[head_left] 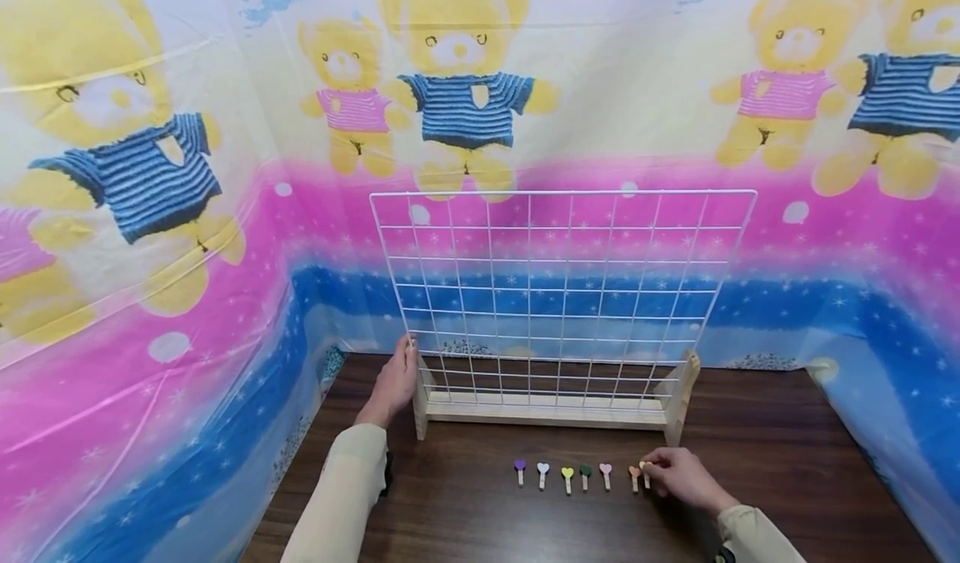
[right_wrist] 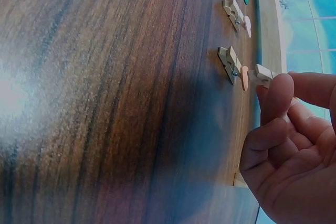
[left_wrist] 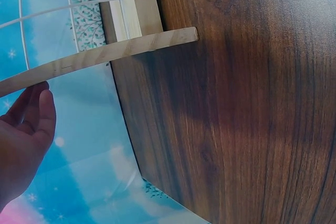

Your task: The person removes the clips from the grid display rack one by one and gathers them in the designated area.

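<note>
1. Wooden pegs with coloured heart tops lie in a row on the dark table [head_left: 750,430], in front of the grid stand; I count purple [head_left: 520,468], white [head_left: 543,471], yellow [head_left: 567,475], dark green [head_left: 585,473], pink [head_left: 605,472] and orange [head_left: 634,474] from left to right on the head view.
2. At the right end of that row, my right hand [head_left: 684,477] pinches one more peg, the end peg [right_wrist: 261,75], between thumb and forefinger, the other fingers curled in. On the right wrist view its pale wooden body sticks out above the fingertips [right_wrist: 277,92].
3. The end peg sits just beside the orange peg; I cannot tell whether it is off the table.
4. My left hand [head_left: 395,381] rests against the left edge of the white wire grid [head_left: 558,292], low down, near where the wire meets the stand.
5. On the left wrist view the left hand's fingers [left_wrist: 37,109] lie straight and close together, just beside the wooden foot [left_wrist: 100,53] of the stand; from the head view I cannot tell whether the thumb hooks round the wire.
6. The grid stands upright in a light wooden base [head_left: 547,409] with a foot at each end, set across the table.
7. Behind and on both sides hangs a printed sheet [head_left: 150,213] with yellow bears over pink and blue bands.
</note>
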The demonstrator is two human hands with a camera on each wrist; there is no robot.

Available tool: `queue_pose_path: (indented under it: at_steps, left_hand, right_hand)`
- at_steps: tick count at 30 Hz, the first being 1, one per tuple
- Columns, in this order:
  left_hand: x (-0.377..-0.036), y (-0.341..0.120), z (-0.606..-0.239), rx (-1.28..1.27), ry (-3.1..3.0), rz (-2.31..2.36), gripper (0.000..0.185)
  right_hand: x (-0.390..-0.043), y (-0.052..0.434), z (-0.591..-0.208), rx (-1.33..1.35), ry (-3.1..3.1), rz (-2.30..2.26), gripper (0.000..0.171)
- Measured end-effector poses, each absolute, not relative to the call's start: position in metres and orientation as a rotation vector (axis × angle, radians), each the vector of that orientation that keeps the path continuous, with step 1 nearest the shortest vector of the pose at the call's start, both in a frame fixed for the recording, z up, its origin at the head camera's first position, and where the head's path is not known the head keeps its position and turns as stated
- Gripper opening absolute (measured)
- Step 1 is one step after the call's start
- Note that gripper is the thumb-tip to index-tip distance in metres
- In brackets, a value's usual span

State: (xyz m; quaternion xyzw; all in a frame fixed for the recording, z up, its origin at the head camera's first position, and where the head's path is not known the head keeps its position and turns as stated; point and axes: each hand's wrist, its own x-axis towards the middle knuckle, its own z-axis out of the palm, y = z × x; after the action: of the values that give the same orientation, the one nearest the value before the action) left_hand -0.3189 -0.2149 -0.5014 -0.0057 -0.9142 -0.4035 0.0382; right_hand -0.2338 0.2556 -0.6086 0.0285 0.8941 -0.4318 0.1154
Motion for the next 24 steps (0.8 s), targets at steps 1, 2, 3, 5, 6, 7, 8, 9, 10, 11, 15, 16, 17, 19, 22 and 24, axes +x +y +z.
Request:
queue_pose_path:
  at_steps: [1,2,3,5,6,7,8,9,10,11,15,16,17,19,22,24]
  left_hand:
    - [-0.319,-0.215,-0.501,-0.020,-2.806,-1.232,0.050]
    - [-0.319,-0.215,-0.501,-0.025,-2.806,-1.225,0.050]
    - [-0.319,-0.215,-0.501,-0.026,-2.808,-1.224,0.050]
    - [-0.319,-0.215,-0.501,-0.021,-2.811,-1.227,0.051]
    - [-0.319,-0.215,-0.501,-0.021,-2.813,-1.229,0.051]
    - [-0.320,-0.215,-0.502,-0.020,-2.813,-1.232,0.052]
    - [-0.320,-0.215,-0.502,-0.018,-2.814,-1.237,0.053]
    - [-0.320,-0.215,-0.502,-0.015,-2.815,-1.240,0.053]
    - [-0.320,-0.215,-0.502,-0.013,-2.816,-1.242,0.054]
    - [-0.320,-0.215,-0.502,-0.012,-2.818,-1.245,0.054]
    - [-0.321,-0.215,-0.501,-0.004,-2.819,-1.246,0.056]
    - [-0.321,-0.215,-0.501,-0.004,-2.819,-1.246,0.057]
    - [-0.321,-0.215,-0.501,-0.005,-2.817,-1.244,0.057]
    - [-0.321,-0.215,-0.501,-0.009,-2.813,-1.242,0.057]
    - [-0.321,-0.215,-0.502,-0.008,-2.814,-1.240,0.056]
    - [-0.322,-0.215,-0.502,-0.005,-2.813,-1.240,0.055]
  right_hand:
    - [-0.234,0.255,-0.609,0.100,2.616,-1.267,0.011]
    - [-0.235,0.255,-0.609,0.106,2.614,-1.271,0.011]
    - [-0.235,0.255,-0.610,0.105,2.613,-1.276,0.011]
    - [-0.236,0.255,-0.611,0.076,2.621,-1.294,0.011]
    - [-0.236,0.256,-0.612,0.043,2.631,-1.299,0.012]
    - [-0.236,0.257,-0.613,0.008,2.640,-1.305,0.012]
    - [-0.235,0.258,-0.614,-0.027,2.650,-1.309,0.012]
    - [-0.235,0.259,-0.614,-0.063,2.659,-1.315,0.012]
    - [-0.235,0.259,-0.615,-0.093,2.667,-1.320,0.011]
    - [-0.235,0.260,-0.616,-0.117,2.671,-1.322,0.011]
    - [-0.237,0.260,-0.618,-0.141,2.674,-1.330,0.010]
    - [-0.237,0.261,-0.619,-0.143,2.676,-1.327,0.010]
    - [-0.237,0.261,-0.619,-0.146,2.675,-1.324,0.010]
    - [-0.238,0.261,-0.620,-0.158,2.683,-1.312,0.009]
    - [-0.238,0.262,-0.620,-0.184,2.695,-1.296,0.009]
    - [-0.238,0.262,-0.620,-0.196,2.707,-1.280,0.008]
